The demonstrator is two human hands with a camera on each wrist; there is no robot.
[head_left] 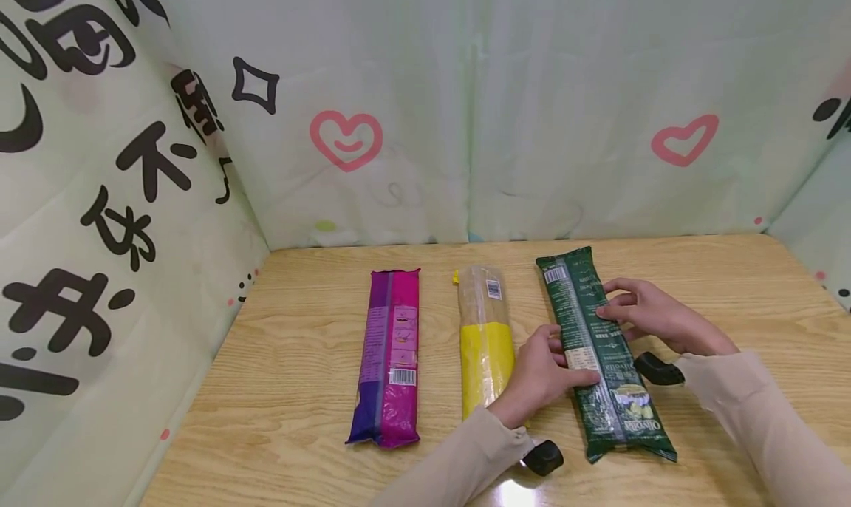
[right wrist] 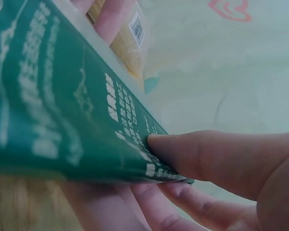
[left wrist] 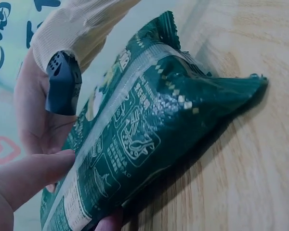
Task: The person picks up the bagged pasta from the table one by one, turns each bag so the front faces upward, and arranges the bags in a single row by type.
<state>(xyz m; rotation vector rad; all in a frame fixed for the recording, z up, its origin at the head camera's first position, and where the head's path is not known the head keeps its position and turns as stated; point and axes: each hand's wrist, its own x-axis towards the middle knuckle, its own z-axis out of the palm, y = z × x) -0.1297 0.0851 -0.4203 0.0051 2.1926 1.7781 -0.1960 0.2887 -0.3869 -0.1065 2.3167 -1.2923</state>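
Note:
A dark green plastic food packet (head_left: 592, 344) with a barcode and printed text lies at a slant on the right of the table in the head view. My left hand (head_left: 541, 370) grips its left edge, thumb on top and fingers at the side and underneath. On the opposite edge, my right hand (head_left: 654, 315) pinches the packet, its thumb on the upper face; the right wrist view shows those fingers (right wrist: 159, 207) below it. Raised off the wood, part of the green packet (left wrist: 139, 130) shows a shadow beneath it in the left wrist view.
Left of the green packet lies a clear and yellow packet (head_left: 485, 344), partly behind my left hand. Farther left is a pink and purple packet (head_left: 392, 359). Printed cloth (head_left: 465, 123) hangs behind the wooden table (head_left: 286, 389) and along its sides.

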